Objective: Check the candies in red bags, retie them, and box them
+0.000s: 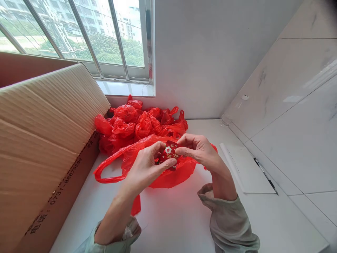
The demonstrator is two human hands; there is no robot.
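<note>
Between my two hands is a small dark red packet (171,150) printed with a white flower and gold characters. My left hand (149,168) is closed on its left and lower edge, thumb in front. The thumb and fingers of my right hand (198,150) pinch its upper right side. Right below lies a spread red plastic bag (171,181), one handle loop stretching out to the left. What is inside the bag is mostly hidden by my hands.
Several knotted red plastic bags (127,123) are heaped against the wall under the barred window. A large cardboard box (50,116) stands at the left. On the white table (168,225), a notebook (243,172) and a pen (265,175) lie at the right by the tiled wall.
</note>
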